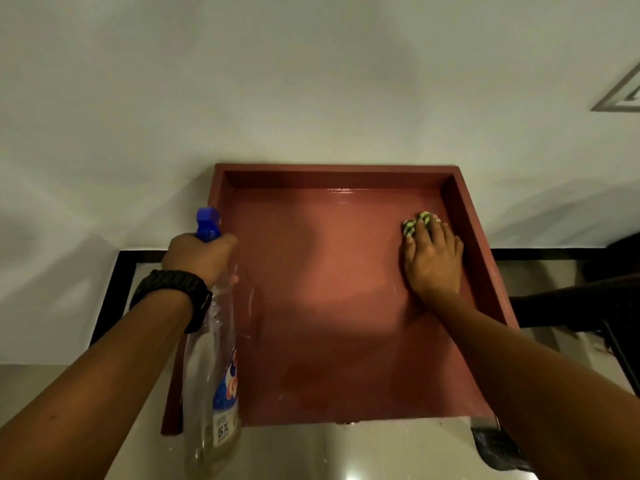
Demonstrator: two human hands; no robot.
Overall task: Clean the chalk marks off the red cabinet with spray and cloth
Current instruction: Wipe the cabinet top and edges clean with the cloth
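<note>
The red cabinet (332, 271) stands against a white wall, and I look down on its recessed top, which shines wet near the back. My left hand (199, 258) grips the neck of a clear spray bottle (211, 372) with a blue nozzle, held at the cabinet's left edge. My right hand (434, 261) lies flat on the top near its right wall, pressing a green-and-white cloth (417, 221) that shows beyond the fingertips. I make out no distinct chalk marks on the surface.
A glossy tiled floor (363, 455) runs below the cabinet, with a black skirting band (114, 282) along the wall. A dark piece of furniture (588, 306) sits at the right. A dark object (498, 448) lies on the floor near the cabinet's front right corner.
</note>
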